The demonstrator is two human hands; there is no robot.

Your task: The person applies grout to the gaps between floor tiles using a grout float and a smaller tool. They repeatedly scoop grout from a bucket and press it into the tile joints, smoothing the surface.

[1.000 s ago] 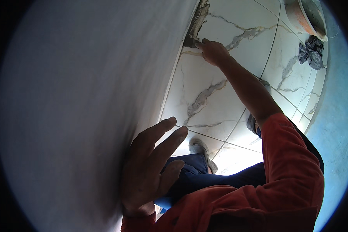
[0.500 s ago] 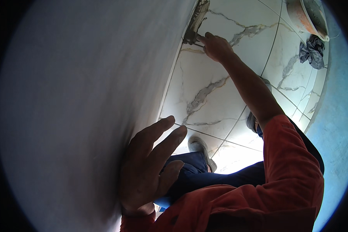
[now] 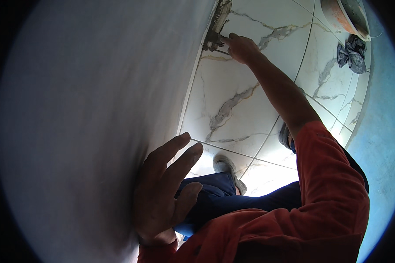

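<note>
My right hand [image 3: 243, 49] reaches far forward, low over the floor beside the foot of the wall. Its fingers are closed at a small dark piece [image 3: 213, 42] smeared with wet grey-brown mortar, whose kind I cannot make out. From there a streak of dark mortar [image 3: 222, 15] runs away from me along the joint between wall and tile. Near me, my left hand [image 3: 164, 193] is raised against the grey wall [image 3: 87, 109]. Its fingers are spread and it holds nothing. Its back and outer edge are in shadow, so how firmly it touches the wall cannot be told.
White marble-patterned tiles [image 3: 232, 83] cover the floor. At the far right stands a mortar-stained bucket [image 3: 335, 16], with a crumpled dark plastic bag [image 3: 354, 55] beside it. A pale blue wall [image 3: 382, 131] bounds the right. My shoe [image 3: 226, 165] is on the tiles below.
The whole view has shifted slightly, so floor and bucket sit a little further left. My right hand remains at the mortar streak. My left fingers have drawn slightly left.
</note>
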